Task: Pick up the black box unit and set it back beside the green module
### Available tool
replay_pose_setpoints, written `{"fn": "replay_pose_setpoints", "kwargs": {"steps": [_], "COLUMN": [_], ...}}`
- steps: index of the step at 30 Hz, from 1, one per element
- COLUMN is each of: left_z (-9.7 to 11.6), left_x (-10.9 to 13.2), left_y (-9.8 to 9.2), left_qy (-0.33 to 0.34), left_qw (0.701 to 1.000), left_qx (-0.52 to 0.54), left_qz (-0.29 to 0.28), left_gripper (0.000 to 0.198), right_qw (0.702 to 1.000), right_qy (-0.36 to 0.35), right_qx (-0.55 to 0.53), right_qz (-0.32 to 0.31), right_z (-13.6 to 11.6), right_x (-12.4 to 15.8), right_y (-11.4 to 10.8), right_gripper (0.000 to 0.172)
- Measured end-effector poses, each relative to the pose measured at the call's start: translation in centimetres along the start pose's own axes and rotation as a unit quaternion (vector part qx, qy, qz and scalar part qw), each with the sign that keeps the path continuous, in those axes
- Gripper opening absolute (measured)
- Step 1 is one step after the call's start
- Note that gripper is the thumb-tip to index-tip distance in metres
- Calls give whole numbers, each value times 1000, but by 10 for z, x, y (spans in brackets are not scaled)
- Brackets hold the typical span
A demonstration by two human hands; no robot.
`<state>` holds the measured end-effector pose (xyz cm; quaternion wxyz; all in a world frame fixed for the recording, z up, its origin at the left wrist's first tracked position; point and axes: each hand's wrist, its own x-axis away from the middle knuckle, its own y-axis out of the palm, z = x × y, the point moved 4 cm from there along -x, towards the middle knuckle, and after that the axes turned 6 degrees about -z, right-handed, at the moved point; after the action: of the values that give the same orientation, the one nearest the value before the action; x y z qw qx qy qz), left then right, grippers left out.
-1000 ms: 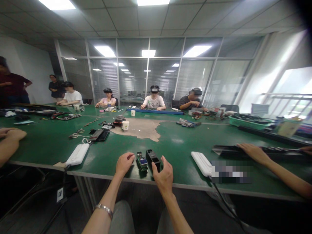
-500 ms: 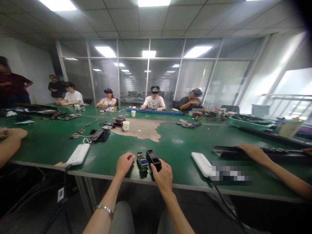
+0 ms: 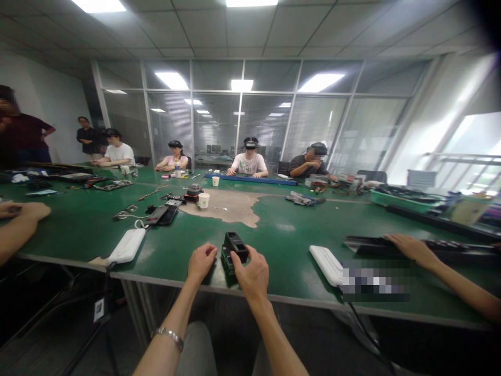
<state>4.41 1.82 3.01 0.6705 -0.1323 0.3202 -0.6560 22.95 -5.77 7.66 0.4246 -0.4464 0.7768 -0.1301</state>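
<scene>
My right hand [image 3: 252, 269] grips a black plastic housing [image 3: 235, 243] with rectangular openings in its upper face, thumb on the near side. The housing is tilted over a green circuit board [image 3: 226, 262], which it partly hides. Whether the two touch, I cannot tell. My left hand [image 3: 202, 263] rests on the table just left of the board, its fingers curled and the thumb pressed against them. Anything inside those fingers is too small or hidden to see.
White power banks [image 3: 127, 245] with cables lie on the green table [image 3: 289, 245] to both sides. Phones [image 3: 164, 213] and a paper cup [image 3: 203, 200] stand further back. A neighbour's hand [image 3: 407, 246] touches a long black part at right. Other people sit opposite.
My right hand has brought the black housing left and slightly away from me, over the circuit board, which is now partly covered. My left hand stays nearly still.
</scene>
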Motion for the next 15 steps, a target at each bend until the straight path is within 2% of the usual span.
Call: {"fn": "replay_pose_setpoints", "kwargs": {"steps": [7, 15], "left_z": [-1, -3], "left_x": [0, -1], "left_y": [0, 0], "left_qy": [14, 10], "left_qw": [1000, 1000], "left_qx": [0, -2], "left_qz": [4, 5], "left_gripper": [31, 30], "right_qw": [999, 997], "right_qy": [20, -6], "right_qx": [45, 76], "right_qz": [-23, -16], "right_z": [-8, -16], "right_x": [7, 7], "right_y": [7, 4], "right_gripper": [43, 39]}}
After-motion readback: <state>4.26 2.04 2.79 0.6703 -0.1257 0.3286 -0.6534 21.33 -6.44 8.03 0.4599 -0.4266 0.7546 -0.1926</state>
